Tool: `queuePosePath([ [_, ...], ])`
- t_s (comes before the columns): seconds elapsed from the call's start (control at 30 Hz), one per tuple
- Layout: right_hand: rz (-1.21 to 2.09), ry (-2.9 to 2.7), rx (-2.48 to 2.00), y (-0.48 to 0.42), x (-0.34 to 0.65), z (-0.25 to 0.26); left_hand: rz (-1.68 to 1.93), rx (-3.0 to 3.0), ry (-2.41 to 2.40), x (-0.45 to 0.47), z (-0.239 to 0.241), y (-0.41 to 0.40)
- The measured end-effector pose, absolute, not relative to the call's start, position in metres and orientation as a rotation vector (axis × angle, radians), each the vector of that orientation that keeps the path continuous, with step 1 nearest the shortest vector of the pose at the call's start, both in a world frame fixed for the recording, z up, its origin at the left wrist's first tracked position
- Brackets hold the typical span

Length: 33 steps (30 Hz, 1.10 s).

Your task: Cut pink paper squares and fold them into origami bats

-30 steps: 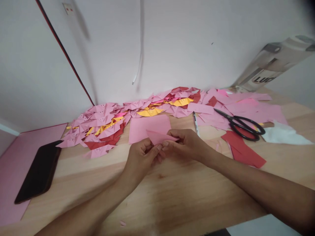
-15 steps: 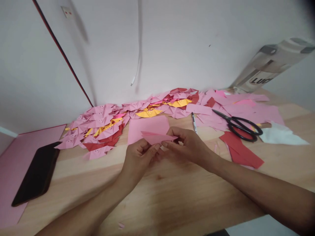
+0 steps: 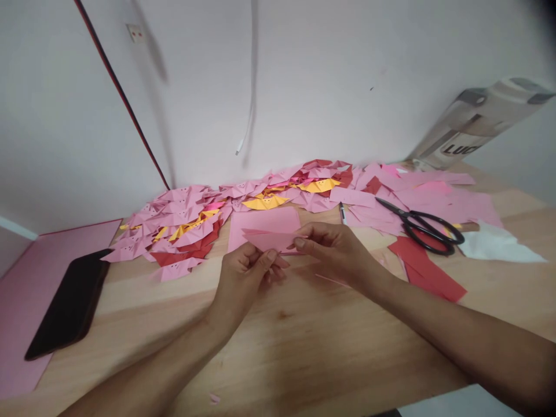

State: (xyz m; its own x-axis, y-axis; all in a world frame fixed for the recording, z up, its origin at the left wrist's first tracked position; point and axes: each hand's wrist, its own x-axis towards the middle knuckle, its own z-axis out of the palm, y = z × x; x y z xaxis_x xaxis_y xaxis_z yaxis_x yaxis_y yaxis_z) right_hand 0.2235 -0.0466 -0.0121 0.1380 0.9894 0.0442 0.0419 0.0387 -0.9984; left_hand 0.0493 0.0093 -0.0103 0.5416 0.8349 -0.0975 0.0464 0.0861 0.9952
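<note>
Between my hands is a folded piece of pink paper (image 3: 273,240), held up above the wooden table. My left hand (image 3: 245,272) pinches its lower left part between thumb and fingers. At its right end my right hand (image 3: 328,246) grips the paper with thumb and forefinger. Behind it a square pink sheet (image 3: 264,220) lies flat on the table, partly covered by the folded paper and my hands. A thin pink strip (image 3: 332,280) shows under my right hand.
Folded paper pieces (image 3: 182,211), pink, yellow and red with small dots, are heaped along the wall. To the right lie black-handled scissors (image 3: 430,223), red paper (image 3: 428,269), a pen (image 3: 343,213) and white tissue (image 3: 499,240). A black phone (image 3: 67,304) lies at the left.
The folded paper has turned slightly in my hands, showing more of its flat face. My right hand's grip has shifted up along its right end. The view has tilted a little.
</note>
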Motion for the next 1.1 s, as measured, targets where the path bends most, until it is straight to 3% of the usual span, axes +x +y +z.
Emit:
queuePosePath([
  [0.4,0.964,-1.249,-1.358,-0.044,0.227,-0.010,0.689,1.441,0.842,0.047,-0.013,0.014],
  [0.8,0.917,-1.475,-1.472,-0.049,0.220,-0.019,0.390,1.701,0.798,0.051,-0.014,0.002],
  [1.1,1.343,-1.023,-1.180,-0.045,0.218,-0.019,0.637,1.491,0.806,0.049,-0.011,0.007],
])
